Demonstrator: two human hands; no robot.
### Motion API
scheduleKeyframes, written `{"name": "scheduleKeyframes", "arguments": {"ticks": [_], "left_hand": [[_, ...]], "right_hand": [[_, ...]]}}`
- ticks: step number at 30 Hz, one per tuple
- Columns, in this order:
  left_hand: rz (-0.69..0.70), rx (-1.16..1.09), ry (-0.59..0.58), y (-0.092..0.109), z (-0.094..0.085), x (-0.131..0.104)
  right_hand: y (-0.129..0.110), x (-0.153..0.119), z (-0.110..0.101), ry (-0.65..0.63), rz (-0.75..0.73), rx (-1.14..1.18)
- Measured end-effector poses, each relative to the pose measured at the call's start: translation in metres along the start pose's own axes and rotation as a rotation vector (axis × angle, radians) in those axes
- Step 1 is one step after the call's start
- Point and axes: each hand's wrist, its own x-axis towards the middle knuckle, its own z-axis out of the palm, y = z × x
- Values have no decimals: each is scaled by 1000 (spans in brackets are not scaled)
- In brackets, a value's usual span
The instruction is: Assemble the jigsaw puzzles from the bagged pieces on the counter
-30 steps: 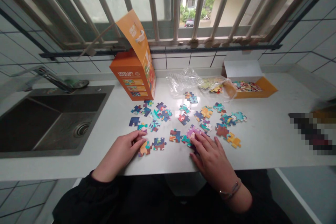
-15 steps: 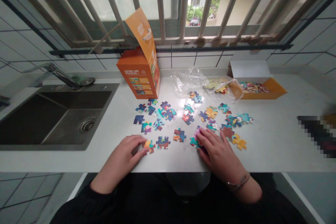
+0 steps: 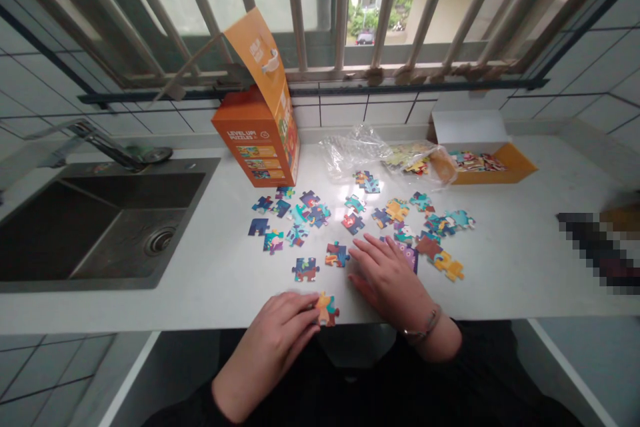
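Near the counter's front edge, my left hand (image 3: 280, 327) pinches a jigsaw puzzle piece (image 3: 327, 310), yellow-orange with teal, between thumb and fingers. My right hand (image 3: 387, 273) rests on the counter with its fingers stretched out, their tips at the right side of a navy and brown puzzle piece (image 3: 336, 255). A purple puzzle piece (image 3: 410, 256) shows partly from behind that hand. Another navy and brown piece (image 3: 305, 269) lies just above my left hand. Several loose pieces (image 3: 299, 235) are spread face up beyond both hands.
An orange puzzle box (image 3: 255, 140) stands open at the back. To its right are a crumpled clear plastic bag (image 3: 355, 152) and an open yellow box (image 3: 515, 167) with more pieces. A sink (image 3: 125, 227) is on the left, and a blurred dark object (image 3: 595, 247) on the right.
My left hand has slid the yellow-orange piece right and toward the front edge. My right hand has moved left, its fingers stretching out, and uncovered part of the purple piece.
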Motion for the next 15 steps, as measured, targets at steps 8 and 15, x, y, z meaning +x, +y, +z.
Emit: {"name": "scheduleKeyframes", "arguments": {"ticks": [8,15], "left_hand": [[8,79,40,0,31,19],[-50,111,83,10,35,32]], "right_hand": [[-1,38,-1,-60,-21,72],[4,26,-10,-41,-75,107]]}}
